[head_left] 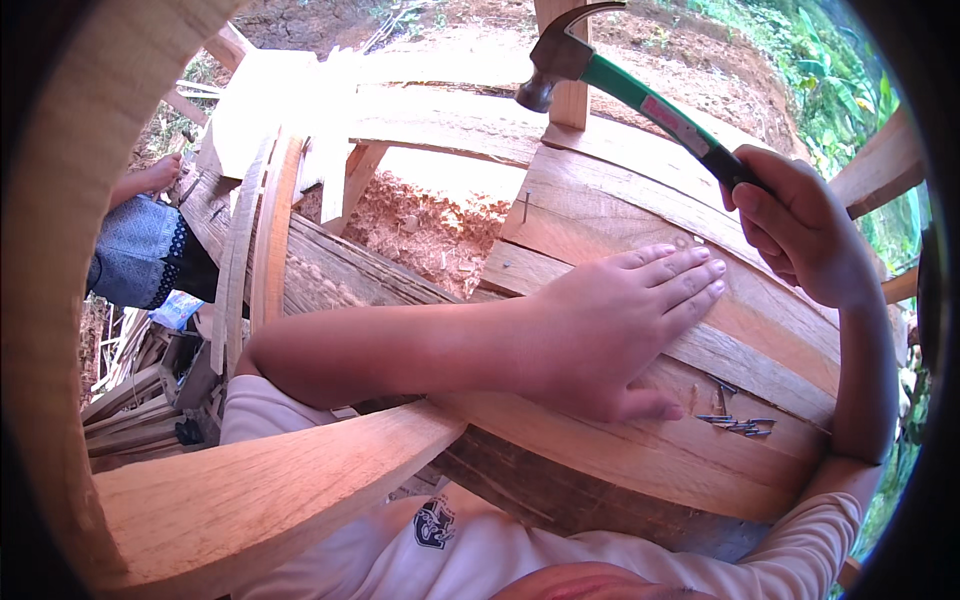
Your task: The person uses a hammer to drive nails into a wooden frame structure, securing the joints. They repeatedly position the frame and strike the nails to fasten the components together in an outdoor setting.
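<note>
My right hand [800, 225] is closed around the black grip of a claw hammer [640, 95] with a green shaft, raised above the planks. Its dark steel head points to the left. Flat on the wooden planks [770, 370] lies my left hand [620, 325], fingers stretched out and thumb apart, with nothing seen in it. A nail [526, 205] stands upright near the planks' left end, below the hammer head. Another nail [507, 265] pokes up from the plank nearer to me. Several loose nails [740, 426] lie in a small pile right of my left thumb.
A wooden post [570, 100] rises behind the planks. A wide beam [290, 480] crosses at the lower left. Narrow boards [275, 230] lean at the left, near another person's hand [160, 173]. Wood scraps [135, 420] and shavings [420, 225] lie on the ground.
</note>
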### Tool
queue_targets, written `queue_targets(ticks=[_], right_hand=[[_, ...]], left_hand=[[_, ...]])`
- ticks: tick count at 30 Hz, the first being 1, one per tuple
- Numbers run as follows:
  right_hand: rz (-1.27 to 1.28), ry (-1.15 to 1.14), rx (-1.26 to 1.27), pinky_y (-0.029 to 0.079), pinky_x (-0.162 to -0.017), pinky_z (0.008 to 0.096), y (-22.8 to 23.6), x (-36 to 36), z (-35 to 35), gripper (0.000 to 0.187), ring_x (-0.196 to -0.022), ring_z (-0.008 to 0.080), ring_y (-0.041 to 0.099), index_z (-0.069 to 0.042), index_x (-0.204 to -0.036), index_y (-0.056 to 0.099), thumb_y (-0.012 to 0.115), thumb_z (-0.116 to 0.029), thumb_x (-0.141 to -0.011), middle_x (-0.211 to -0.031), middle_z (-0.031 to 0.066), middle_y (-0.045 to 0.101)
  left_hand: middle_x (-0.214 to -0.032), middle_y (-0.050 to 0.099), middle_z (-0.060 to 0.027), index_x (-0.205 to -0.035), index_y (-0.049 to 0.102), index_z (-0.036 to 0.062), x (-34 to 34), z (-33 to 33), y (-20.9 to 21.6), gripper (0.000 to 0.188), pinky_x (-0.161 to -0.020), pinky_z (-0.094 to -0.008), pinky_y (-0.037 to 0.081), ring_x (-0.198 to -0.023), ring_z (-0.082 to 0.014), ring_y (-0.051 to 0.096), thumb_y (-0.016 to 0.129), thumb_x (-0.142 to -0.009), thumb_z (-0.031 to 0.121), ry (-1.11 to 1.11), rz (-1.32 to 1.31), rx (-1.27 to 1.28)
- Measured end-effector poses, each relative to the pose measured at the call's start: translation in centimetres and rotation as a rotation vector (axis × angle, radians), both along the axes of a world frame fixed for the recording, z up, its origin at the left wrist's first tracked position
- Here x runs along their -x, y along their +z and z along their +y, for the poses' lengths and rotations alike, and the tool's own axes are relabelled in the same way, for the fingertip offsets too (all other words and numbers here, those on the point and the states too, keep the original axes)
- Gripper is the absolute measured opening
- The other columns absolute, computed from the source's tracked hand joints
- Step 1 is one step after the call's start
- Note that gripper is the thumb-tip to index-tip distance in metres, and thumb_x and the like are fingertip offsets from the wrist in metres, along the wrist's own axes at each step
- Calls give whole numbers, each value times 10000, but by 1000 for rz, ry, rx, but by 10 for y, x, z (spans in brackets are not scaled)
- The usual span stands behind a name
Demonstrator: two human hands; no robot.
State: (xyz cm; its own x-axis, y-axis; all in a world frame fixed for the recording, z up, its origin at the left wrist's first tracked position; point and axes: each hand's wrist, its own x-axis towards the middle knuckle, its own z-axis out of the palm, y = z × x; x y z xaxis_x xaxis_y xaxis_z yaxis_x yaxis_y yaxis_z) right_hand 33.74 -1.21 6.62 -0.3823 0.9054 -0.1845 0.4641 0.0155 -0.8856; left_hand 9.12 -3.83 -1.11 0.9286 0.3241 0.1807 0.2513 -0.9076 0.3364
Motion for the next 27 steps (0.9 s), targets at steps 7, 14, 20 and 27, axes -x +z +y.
queue_targets(ticks=[7, 14, 20, 27], right_hand=[[-331, 219, -221, 408, -532, 330, -8, -4, 6, 209, -563, 124, 495, -9, -988, 579, 590, -202, -1067, -647, 48, 512], [-390, 315, -433, 417, -595, 388, -21, 0, -2, 208, -610, 280, 527, 3, -989, 556, 614, -190, -1038, -678, 150, 506], [47, -43, -125, 335, -463, 276, -17, -1, -3, 211, -542, 43, 445, -25, -997, 584, 566, -209, -1099, -684, -8, 522], [-137, 8, -103, 424, -573, 383, -6, 2, -3, 216, -591, 284, 518, -12, -990, 570, 583, -214, -1063, -677, 134, 527]], left_hand=[[-1676, 269, -306, -1592, 247, -124, -3, 0, 1, 1001, -1307, -456, 193, -1590, -409, 228, 581, -974, 589, 9, -5, 20], [-1677, 265, -308, -1585, 268, -128, 1, 1, 0, 988, -1305, -453, 200, -1590, -400, 233, 576, -977, 587, 4, -10, 22], [-1677, 271, -301, -1582, 276, -127, -1, 1, 0, 985, -1305, -455, 201, -1591, -400, 231, 581, -973, 586, 5, -14, 7], [-1674, 271, -304, -1581, 267, -132, -1, 1, -1, 977, -1307, -454, 196, -1590, -405, 230, 554, -985, 587, -1, 10, -11]])
